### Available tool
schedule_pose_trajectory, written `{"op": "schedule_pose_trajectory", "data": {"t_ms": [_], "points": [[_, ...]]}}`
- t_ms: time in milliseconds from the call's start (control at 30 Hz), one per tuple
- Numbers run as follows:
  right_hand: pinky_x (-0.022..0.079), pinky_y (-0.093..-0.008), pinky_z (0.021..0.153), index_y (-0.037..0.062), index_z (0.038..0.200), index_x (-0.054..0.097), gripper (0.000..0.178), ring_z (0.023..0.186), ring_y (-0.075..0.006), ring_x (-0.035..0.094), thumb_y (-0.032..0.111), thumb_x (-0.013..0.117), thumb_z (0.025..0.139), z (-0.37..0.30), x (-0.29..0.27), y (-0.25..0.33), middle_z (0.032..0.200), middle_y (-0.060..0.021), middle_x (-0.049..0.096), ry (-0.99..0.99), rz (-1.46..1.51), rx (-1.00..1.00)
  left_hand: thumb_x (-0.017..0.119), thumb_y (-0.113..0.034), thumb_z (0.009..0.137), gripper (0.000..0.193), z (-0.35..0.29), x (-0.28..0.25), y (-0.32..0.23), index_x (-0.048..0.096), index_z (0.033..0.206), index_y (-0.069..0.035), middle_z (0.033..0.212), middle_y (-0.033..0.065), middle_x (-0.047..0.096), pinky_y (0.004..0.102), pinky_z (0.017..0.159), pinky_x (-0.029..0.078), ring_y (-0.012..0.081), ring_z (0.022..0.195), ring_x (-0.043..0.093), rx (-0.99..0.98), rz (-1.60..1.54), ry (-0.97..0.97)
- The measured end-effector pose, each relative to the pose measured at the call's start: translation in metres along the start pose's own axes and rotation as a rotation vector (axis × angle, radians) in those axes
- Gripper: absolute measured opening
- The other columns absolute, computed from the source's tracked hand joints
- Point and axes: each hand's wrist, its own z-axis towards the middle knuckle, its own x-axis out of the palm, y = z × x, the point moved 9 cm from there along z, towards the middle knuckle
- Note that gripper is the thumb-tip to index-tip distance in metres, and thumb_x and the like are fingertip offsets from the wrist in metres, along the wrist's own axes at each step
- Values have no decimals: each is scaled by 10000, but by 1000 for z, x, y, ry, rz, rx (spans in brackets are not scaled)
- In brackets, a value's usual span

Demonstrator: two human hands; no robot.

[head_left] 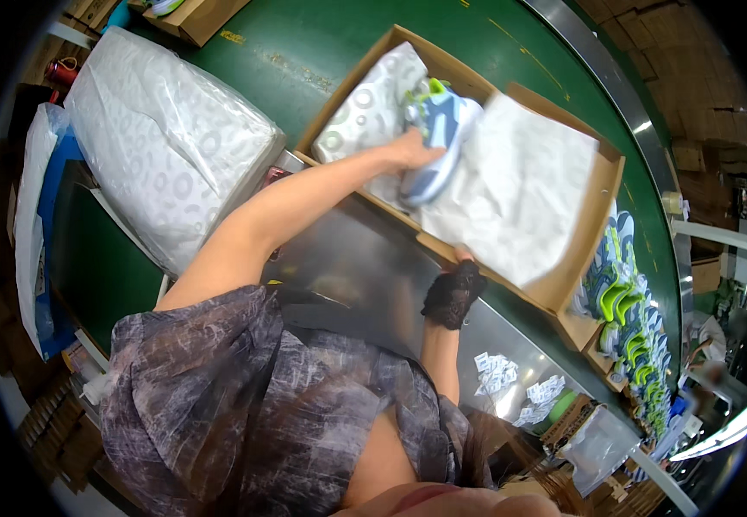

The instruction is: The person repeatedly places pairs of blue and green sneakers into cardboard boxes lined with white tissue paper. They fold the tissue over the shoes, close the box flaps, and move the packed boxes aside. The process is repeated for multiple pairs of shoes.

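A blue and white sports shoe [444,138] with a lime-green collar stands inside an open cardboard box [306,140]. My left hand [409,152] reaches over the near rim and grips the shoe by its side. White tissue paper [528,172] lines the box and spreads over its right part; a printed sheet of paper [365,112] stands up in the left part. At the near wall, my right hand [464,261], in a black lace fingerless glove, holds the box with its thumb at the rim. Its other fingers are hidden under the box.
On the left lies a thick plastic-wrapped stack of printed paper [175,146]. Several similar shoes [623,302] stand in a row at the right. Small white packets [496,374] lie on the metal ledge [339,250] before me, beside a green conveyor belt [296,52].
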Motion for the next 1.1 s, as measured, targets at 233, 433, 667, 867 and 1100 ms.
{"op": "schedule_pose_trajectory", "data": {"t_ms": [233,433,667,867,1100], "points": [[352,-358,868,29,1198,407,551,1042,-259,433,-13,537,664,-7,-4,85,1152,-138,453,-161,-350,-1031,475,-346,886,481,-64,-29,-51,475,1135,66,1082,162,551,338,818,460,246,996,535,207,-443,86],[245,-501,922,185,1257,428,689,1213,-348,321,-20,549,610,-4,69,34,1345,-191,317,-142,-1310,-1461,456,-385,883,486,-59,-54,-35,521,1095,47,980,125,605,284,792,440,184,895,567,361,-190,-183],[220,-519,962,191,1282,419,683,1235,-363,303,12,512,630,2,61,14,1357,-203,304,-142,-1387,-1485,541,-402,823,508,-60,-60,-6,557,1008,70,917,176,616,318,745,459,211,851,590,341,-9,-362],[220,-477,992,168,1293,411,720,1251,-330,315,-11,473,598,-20,54,45,1346,-163,351,-1,-1408,-1510,598,-460,735,616,-28,-24,13,512,1129,5,1023,120,587,335,791,451,208,942,561,13,-698,51],[310,-408,932,91,1168,529,558,1162,-274,447,56,506,612,-100,-13,87,1219,-128,501,16,-1343,-1633,477,-489,772,589,-116,35,-4,505,1167,-53,1094,101,563,322,818,410,185,967,534,-40,-685,301]]}}
